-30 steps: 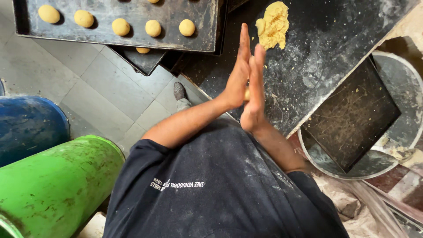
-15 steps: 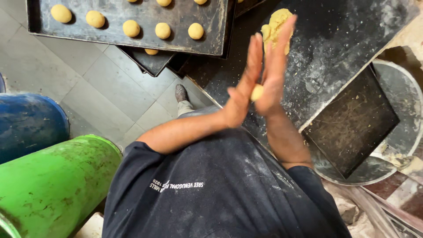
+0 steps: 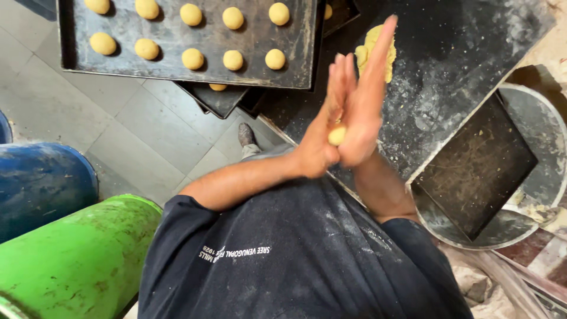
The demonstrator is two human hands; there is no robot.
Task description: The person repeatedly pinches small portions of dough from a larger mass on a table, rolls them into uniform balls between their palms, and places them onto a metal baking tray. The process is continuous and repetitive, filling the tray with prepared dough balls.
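My left hand [image 3: 316, 142] and my right hand [image 3: 366, 100] are pressed palm to palm in front of my chest, fingers straight. A small yellow dough ball [image 3: 336, 136] sits squeezed between the palms, only its edge showing. The right hand's fingers reach further forward than the left's. Beyond the fingertips a lump of yellow dough [image 3: 371, 48] lies on the dark floured worktop [image 3: 460, 53]. Further left a black baking tray [image 3: 260, 35] carries several round dough balls [image 3: 192, 58] in rows.
More dark trays [image 3: 218, 100] stick out under the filled one. At the right an empty black tray [image 3: 472, 171] leans in a metal basin [image 3: 534, 112]. A green drum [image 3: 71, 266] and a blue drum [image 3: 41, 183] stand on the tiled floor at lower left, and my shoe [image 3: 246, 134] shows below.
The palms have slid against each other around the dough ball: the right hand has pushed forward and the left has drawn back. The view has shifted slightly toward the tray.
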